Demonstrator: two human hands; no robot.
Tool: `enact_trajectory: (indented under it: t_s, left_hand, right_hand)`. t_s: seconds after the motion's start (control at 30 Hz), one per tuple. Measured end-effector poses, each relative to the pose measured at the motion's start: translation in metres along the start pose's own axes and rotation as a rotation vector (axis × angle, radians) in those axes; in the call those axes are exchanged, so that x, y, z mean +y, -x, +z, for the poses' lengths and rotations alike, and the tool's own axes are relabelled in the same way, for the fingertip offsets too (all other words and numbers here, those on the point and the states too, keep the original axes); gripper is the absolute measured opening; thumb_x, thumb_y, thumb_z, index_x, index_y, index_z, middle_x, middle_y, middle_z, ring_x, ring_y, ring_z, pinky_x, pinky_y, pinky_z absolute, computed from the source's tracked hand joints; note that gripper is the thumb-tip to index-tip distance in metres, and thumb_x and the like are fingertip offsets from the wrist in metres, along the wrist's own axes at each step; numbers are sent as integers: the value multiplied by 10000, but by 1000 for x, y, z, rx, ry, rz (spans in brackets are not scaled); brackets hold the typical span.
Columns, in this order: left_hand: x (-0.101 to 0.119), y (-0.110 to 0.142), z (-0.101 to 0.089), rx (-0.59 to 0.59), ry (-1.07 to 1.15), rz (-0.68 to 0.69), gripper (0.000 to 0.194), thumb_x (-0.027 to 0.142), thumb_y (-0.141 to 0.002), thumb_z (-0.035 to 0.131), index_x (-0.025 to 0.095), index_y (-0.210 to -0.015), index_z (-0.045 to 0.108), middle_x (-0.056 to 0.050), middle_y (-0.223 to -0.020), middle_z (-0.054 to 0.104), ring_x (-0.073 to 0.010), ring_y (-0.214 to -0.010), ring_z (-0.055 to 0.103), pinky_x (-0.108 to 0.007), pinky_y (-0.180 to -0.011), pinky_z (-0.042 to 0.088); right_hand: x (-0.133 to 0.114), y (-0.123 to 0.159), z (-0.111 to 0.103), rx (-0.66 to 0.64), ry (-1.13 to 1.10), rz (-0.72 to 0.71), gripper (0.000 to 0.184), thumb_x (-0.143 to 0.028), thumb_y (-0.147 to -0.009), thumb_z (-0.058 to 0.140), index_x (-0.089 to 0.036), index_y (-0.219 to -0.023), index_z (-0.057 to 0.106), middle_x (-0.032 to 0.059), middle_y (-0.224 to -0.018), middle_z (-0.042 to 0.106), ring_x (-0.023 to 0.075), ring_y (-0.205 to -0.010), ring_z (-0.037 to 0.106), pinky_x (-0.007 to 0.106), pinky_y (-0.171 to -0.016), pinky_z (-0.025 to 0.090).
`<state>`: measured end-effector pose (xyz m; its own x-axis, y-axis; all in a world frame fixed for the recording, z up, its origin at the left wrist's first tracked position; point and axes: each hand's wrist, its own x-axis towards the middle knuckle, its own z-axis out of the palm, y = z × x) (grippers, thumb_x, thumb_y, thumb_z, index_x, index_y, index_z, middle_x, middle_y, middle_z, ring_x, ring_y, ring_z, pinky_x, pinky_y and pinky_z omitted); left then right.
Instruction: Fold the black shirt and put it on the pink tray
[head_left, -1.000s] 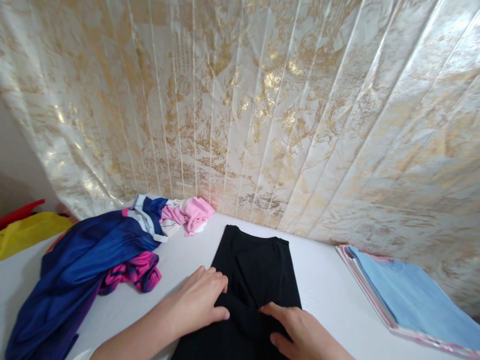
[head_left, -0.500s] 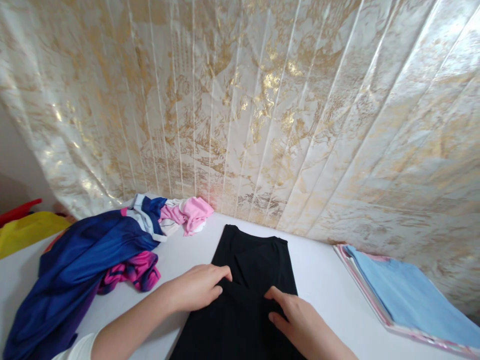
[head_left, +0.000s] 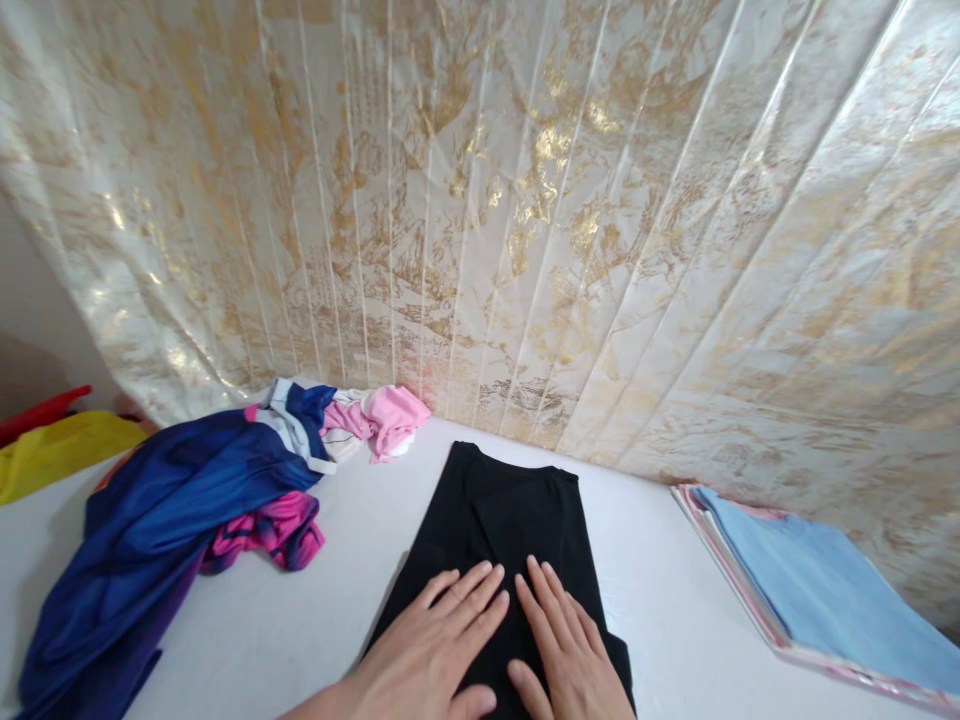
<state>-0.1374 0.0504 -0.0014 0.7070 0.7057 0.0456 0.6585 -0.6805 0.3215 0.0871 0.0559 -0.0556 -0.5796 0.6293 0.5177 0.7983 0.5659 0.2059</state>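
Note:
A black garment (head_left: 525, 505), folded into a long narrow shape, lies on the white table with its neckline edge toward the wall. My left hand (head_left: 439, 650) rests flat on its lower left part, fingers stretched out. Beside it my right hand (head_left: 566, 650) lies flat on the lower right part, fingers extended and thumb apart. Neither hand grasps the cloth. The near end of the garment is hidden under my hands and the bottom of the view.
To the left a blue garment (head_left: 172, 500) lies crumpled, with magenta cloth (head_left: 281, 530) and pink cloth (head_left: 397, 415) by it. Yellow cloth (head_left: 67, 450) sits farther left. A stack of folded clothes topped by light blue (head_left: 817, 580) is at right. A gold-patterned covering (head_left: 480, 200) hangs behind.
Both hands have moved nearer to me and closer together. Their fingers, bent at the black cloth before, now lie flat on it. A corner of the garment now shows at its lower right.

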Motion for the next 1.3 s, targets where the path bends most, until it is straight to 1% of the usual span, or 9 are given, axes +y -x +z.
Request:
enact_trajectory:
  t_s: [0.17, 0.37, 0.53, 0.6, 0.7, 0.83, 1.03, 1.17, 1.3]
  left_hand:
    - [-12, 6, -2, 17, 21, -29, 697, 375, -931, 536, 240, -1509, 170, -56, -1551, 164, -250, -1424, 189, -446, -1153, 208]
    - [-17, 10, -8, -4, 46, -76, 721, 354, -911, 563, 280, -1507, 165, -43, -1550, 157, -264, -1419, 201, -476, -1149, 212]
    - [-19, 13, -10, 69, 41, -77, 693, 340, -932, 528, 287, -1511, 150, -48, -1557, 170, -261, -1416, 220, -464, -1142, 237]
    - [-19, 10, -15, 100, 52, -69, 649, 283, -937, 507, 306, -1501, 187, -34, -1560, 200, -259, -1414, 232, -472, -1137, 244]
    - [-10, -3, -22, 169, 69, -81, 557, 176, -887, 539, 280, -1412, 387, -40, -1512, 343, -265, -1378, 300, -463, -1117, 266]
    - [14, -40, -21, 201, 162, 10, 381, 140, -831, 612, 238, -1197, 571, -38, -1254, 562, -223, -1157, 486, -366, -1001, 360]
    - [33, -88, -16, 24, 245, 112, 421, 415, -769, 740, 237, -1123, 598, -32, -1053, 626, -244, -1041, 518, -359, -917, 366]
    - [34, -90, -30, -119, 254, 86, 424, 468, -701, 773, 246, -1015, 595, -9, -909, 612, -239, -939, 550, -335, -851, 383]
    - [29, -87, -35, -139, 244, 148, 383, 430, -713, 767, 224, -988, 598, -34, -1056, 623, -246, -987, 556, -381, -900, 368]
  right_hand:
    - [1, 7, 3, -49, -74, 24, 847, -567, -883, 472, -173, -1517, 71, 128, -1465, 388, 297, -1286, 469, 393, -942, 482]
    - [5, 13, 6, -252, -209, 41, 720, -559, -868, 517, -203, -1464, 326, 116, -1452, 401, 315, -1288, 457, 423, -988, 467]
    - [30, 21, -15, -222, -279, 208, 552, -424, -920, 479, -224, -1428, 394, 99, -1448, 450, 266, -1314, 440, 379, -1005, 455]
    - [46, 25, -31, -214, -320, 346, 421, -368, -934, 443, -220, -1323, 510, 106, -1345, 562, 240, -1235, 530, 355, -975, 471]
    - [60, 29, -49, -291, -453, 527, 289, -388, -932, 409, -233, -1069, 610, 71, -1017, 690, 193, -920, 671, 300, -818, 524]
    - [58, 28, -53, -398, -587, 705, 204, -397, -877, 452, -251, -969, 561, 0, -777, 672, 160, -629, 635, 268, -635, 494]
    - [57, 14, -70, -423, -733, 663, 120, -173, -703, 447, -239, -793, 493, -20, -720, 611, 145, -640, 566, 243, -618, 439]
    - [64, 5, -89, -440, -907, 547, 121, -129, -685, 435, -227, -746, 473, 17, -861, 628, 146, -763, 574, 227, -657, 437]
    - [68, 1, -97, -514, -880, 485, 184, -80, -654, 428, -218, -748, 505, 16, -862, 640, 141, -762, 574, 219, -665, 422]
